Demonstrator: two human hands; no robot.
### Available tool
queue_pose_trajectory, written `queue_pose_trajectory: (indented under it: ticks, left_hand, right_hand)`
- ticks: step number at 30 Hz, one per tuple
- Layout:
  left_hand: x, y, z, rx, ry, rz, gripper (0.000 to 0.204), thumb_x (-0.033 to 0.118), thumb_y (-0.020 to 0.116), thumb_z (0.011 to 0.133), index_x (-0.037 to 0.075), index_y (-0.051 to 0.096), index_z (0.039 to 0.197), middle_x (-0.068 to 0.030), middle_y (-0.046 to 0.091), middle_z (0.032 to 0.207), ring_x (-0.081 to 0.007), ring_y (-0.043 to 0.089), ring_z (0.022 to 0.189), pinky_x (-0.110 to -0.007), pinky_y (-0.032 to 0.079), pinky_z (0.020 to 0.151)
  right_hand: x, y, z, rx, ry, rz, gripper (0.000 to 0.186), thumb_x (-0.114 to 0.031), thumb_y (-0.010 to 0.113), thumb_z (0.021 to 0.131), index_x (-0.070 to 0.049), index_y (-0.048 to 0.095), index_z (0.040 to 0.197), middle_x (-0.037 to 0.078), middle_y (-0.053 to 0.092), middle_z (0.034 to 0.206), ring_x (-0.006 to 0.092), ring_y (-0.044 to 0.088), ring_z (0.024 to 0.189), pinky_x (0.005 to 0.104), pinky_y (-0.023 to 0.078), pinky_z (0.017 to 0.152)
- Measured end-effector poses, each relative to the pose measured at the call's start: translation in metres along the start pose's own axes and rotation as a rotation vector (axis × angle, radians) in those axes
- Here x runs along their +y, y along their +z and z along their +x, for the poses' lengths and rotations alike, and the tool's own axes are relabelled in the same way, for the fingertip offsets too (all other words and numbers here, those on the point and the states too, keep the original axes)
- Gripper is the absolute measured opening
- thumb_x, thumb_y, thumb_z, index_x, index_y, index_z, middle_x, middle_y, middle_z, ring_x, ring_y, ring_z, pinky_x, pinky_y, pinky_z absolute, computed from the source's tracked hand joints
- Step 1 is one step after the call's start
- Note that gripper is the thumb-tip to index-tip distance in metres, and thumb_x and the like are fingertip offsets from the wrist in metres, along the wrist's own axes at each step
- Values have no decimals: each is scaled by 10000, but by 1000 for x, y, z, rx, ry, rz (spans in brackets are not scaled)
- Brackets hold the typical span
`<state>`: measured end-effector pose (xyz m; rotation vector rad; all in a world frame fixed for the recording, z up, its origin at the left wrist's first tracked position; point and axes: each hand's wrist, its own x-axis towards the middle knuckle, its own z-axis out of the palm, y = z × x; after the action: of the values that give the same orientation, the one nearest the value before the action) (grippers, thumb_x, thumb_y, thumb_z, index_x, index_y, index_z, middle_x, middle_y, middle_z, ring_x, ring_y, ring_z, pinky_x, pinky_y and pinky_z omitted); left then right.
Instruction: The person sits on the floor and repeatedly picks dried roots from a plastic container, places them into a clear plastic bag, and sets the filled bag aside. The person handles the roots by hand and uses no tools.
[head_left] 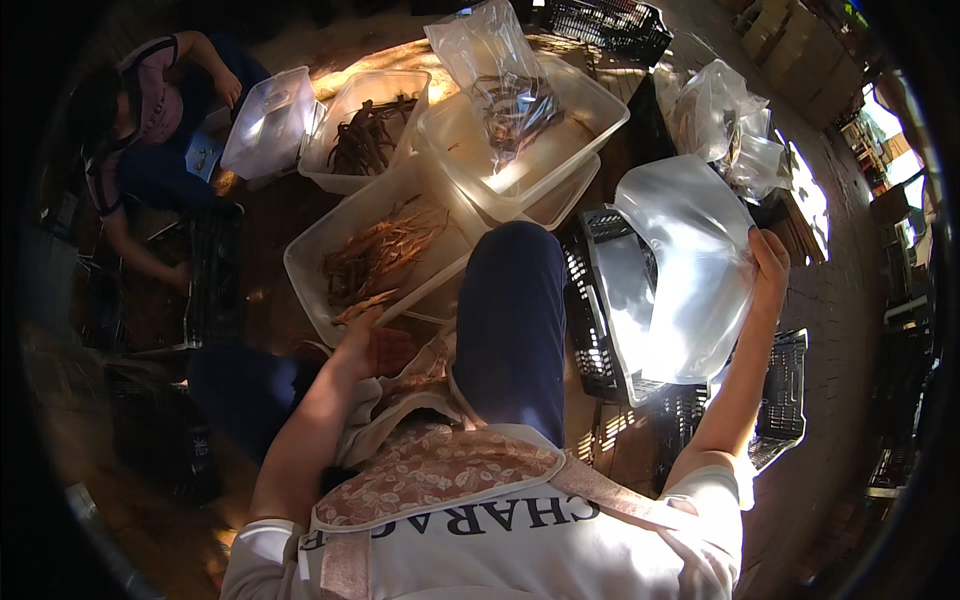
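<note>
My right hand [768, 265] grips the edge of a large clear plastic bag [690, 300], which lies over a black slotted crate [590, 340] at my right. My left hand [372, 345] is open at the near end of a translucent plastic bin [305, 270], with its fingertips close to orange-brown dried stringy pieces [385, 250] inside. A second bin [610, 115] farther back carries a clear bag [510, 110] with brownish pieces in it. My bent knee [508, 280] rises between the two hands.
At the left, a person [150, 140] bends over a black crate [200, 290]. More bins [265, 125] stand ahead, one with dark reddish pieces [360, 140]. Crumpled clear bags [715, 110] lie at back right, another black crate [610, 30] behind, and a crate [780, 400] beside my right arm.
</note>
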<state>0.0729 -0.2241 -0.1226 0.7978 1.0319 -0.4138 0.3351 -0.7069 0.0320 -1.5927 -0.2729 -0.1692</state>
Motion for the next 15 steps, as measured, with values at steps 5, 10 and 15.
queue_pose_trajectory:
  ticks: [5,10,15]
  left_hand:
    - [75,31,-73,119,891,499,684,432,658,781,-50,456,1221,-187,561,1119,-235,572,984,-307,468,822]
    - [144,35,-121,-7,1567,528,1173,539,755,612,-82,124,1381,-273,232,1407,-308,270,1313,-394,245,1058]
    - [195,-4,-157,-296,1386,462,1056,475,729,685,-32,139,1400,-254,273,1398,-345,239,1324,-399,247,1063]
  right_hand:
    - [-113,93,4,-303,-151,246,172,-169,613,824,-35,558,731,-24,498,625,50,444,542,189,332,510]
    - [-151,183,28,-519,-307,399,268,-229,634,828,22,595,914,20,573,730,83,504,602,201,393,550]
    - [-144,265,31,-646,-366,423,321,-233,618,843,35,588,1018,47,620,839,98,559,690,201,433,626]
